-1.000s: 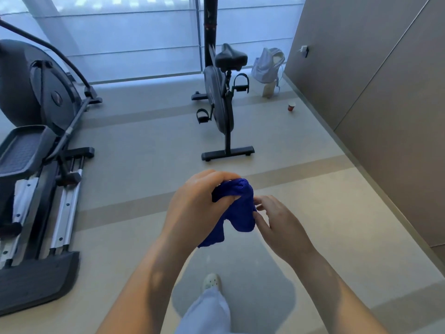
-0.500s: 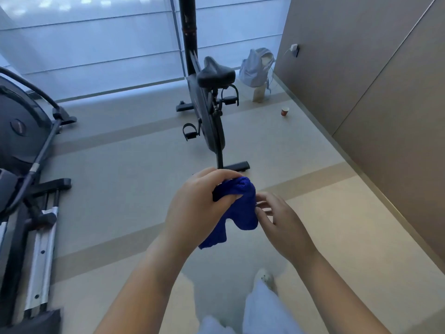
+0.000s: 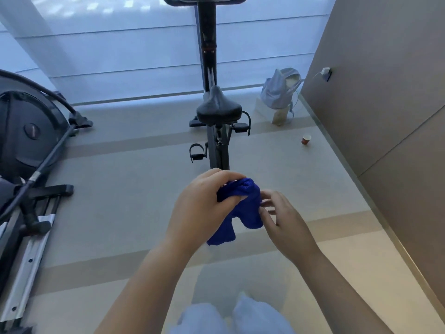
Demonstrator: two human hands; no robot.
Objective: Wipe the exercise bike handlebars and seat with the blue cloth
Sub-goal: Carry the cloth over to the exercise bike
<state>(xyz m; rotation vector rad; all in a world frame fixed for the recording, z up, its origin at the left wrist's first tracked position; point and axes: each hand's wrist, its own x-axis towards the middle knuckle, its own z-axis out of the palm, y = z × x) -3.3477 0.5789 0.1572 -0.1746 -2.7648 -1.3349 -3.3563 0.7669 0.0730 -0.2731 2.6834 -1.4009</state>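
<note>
- Left hand (image 3: 204, 208) grips the bunched blue cloth (image 3: 243, 210) in the middle of the frame.
- Right hand (image 3: 281, 220) pinches the cloth's right side.
- Farther up, in the upper middle, stands the bike (image 3: 208, 56), with its black seat (image 3: 218, 108) nearest the hands.

Knitted, matt blue cloth (image 3: 243, 208); smooth, faintly glossy black seat (image 3: 218, 107); matt floor (image 3: 134, 189)

A pale beige floor (image 3: 134, 189) crossed by darker tan bands runs to a wide window (image 3: 120, 56) at 12 o'clock, covered by white blinds that glow with daylight. A brown panelled wall (image 3: 385, 80) fills 3 o'clock and carries a socket (image 3: 327, 73). A black elliptical trainer (image 3: 31, 141) stands at 9 o'clock. At 1 o'clock a pale bag (image 3: 279, 90) rests on a box (image 3: 279, 116), with a red paper cup (image 3: 306, 139) nearby.
</note>
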